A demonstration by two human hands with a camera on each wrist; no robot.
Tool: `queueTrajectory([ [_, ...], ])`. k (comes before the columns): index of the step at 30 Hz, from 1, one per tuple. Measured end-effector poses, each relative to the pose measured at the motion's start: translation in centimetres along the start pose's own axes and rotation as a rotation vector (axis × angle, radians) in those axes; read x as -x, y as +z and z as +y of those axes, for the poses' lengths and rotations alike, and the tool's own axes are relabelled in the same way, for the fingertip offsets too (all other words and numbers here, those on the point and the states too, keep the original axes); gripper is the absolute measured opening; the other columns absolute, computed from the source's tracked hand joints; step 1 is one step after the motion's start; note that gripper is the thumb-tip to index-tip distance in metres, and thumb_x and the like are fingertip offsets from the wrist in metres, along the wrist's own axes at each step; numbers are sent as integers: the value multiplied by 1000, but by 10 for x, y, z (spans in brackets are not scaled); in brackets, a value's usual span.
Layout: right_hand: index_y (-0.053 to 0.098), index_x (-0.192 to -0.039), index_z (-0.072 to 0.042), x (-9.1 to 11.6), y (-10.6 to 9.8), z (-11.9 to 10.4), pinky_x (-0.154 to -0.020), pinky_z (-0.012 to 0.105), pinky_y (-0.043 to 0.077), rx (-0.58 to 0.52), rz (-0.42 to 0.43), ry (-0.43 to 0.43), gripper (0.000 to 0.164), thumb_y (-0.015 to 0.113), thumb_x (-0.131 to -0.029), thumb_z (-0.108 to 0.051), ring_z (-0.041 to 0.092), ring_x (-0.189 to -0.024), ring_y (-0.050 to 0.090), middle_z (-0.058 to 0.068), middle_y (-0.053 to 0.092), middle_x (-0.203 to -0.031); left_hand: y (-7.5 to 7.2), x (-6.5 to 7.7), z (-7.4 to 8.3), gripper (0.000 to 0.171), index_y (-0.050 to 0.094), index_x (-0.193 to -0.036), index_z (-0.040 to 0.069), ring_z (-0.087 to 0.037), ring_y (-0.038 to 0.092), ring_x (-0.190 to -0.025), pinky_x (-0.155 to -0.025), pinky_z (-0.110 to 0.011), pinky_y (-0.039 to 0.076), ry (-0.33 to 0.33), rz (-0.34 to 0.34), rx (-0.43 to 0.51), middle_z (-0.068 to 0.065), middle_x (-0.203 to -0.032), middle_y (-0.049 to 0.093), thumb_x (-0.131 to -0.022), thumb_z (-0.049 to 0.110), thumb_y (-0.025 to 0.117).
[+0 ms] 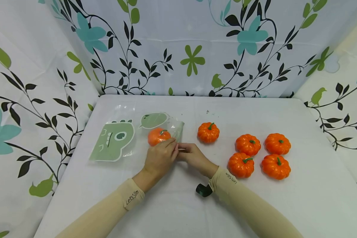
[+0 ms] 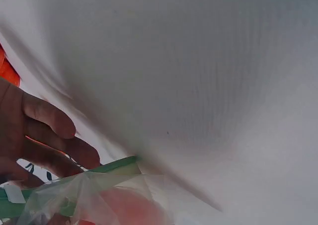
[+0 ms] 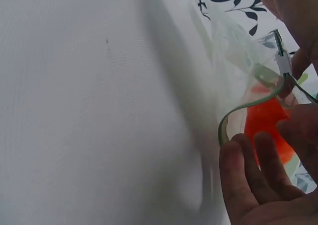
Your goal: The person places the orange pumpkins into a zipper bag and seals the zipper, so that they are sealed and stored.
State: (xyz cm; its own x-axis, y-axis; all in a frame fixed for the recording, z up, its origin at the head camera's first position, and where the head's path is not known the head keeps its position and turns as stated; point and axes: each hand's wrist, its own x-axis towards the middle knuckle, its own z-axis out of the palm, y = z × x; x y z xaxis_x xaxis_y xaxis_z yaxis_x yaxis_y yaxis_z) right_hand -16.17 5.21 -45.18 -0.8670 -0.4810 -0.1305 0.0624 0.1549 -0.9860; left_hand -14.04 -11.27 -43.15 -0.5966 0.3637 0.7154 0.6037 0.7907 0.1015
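My left hand (image 1: pixel 160 157) pinches the edge of a clear zip bag (image 1: pixel 154 120) with a green dinosaur print. Inside it an orange toy pumpkin (image 1: pixel 157 136) shows through the plastic. From the other side, my right hand (image 1: pixel 194 158) holds the bag's edge, close against the left hand. In the right wrist view, the bag's green zip strip (image 3: pixel 238 107) bows apart at the mouth, and a white slider (image 3: pixel 283 64) sits on it near the left hand's fingers. Several fingers (image 3: pixel 266 150) of the right hand extend below the strip. The left wrist view shows the same slider (image 2: pixel 15 193).
Another clear bag with a dinosaur face (image 1: pixel 111 142) lies flat at the left. One orange pumpkin (image 1: pixel 208 133) sits just beyond my right hand. Several more pumpkins (image 1: pixel 276 166) form a group on the right of the white table (image 1: pixel 312 198). A black device (image 1: pixel 203 190) is at my right wrist.
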Motion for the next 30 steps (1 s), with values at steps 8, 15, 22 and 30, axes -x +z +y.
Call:
queueTrajectory([
  [8, 69, -121, 1, -4, -1, 2, -87, 34, 56, 76, 164, -29, 29, 58, -94, -1, 24, -107, 66, 13, 67, -123, -2, 0, 1, 14, 77, -94, -2, -26, 74, -82, -64, -38, 61, -34, -8, 40, -11, -96, 76, -81, 5, 78],
  [15, 58, -135, -4, -12, -9, -1, -81, 35, 58, 67, 356, 59, 38, 63, -99, -14, 26, -96, 70, 11, 64, -123, -4, 0, 0, 9, 77, -92, 1, -26, 74, -80, -65, -38, 61, -95, -21, 100, -10, -95, 76, -83, 4, 76],
  [22, 65, -130, -2, -15, -5, -6, -79, 35, 58, 101, 289, 60, 34, 60, -99, -15, 25, -101, 69, 12, 68, -124, -5, 1, 1, 8, 77, -90, 2, -24, 74, -79, -61, -39, 60, -75, 6, 112, -9, -94, 76, -83, 4, 74],
  [30, 62, -134, 5, -12, 4, -10, -93, 36, 55, -27, 237, -86, 38, 53, -97, 2, 29, -114, 65, 18, 65, -131, -6, 0, 1, 11, 78, -94, 2, -22, 75, -86, -64, -38, 61, -61, -1, 99, -10, -97, 77, -83, 5, 77],
])
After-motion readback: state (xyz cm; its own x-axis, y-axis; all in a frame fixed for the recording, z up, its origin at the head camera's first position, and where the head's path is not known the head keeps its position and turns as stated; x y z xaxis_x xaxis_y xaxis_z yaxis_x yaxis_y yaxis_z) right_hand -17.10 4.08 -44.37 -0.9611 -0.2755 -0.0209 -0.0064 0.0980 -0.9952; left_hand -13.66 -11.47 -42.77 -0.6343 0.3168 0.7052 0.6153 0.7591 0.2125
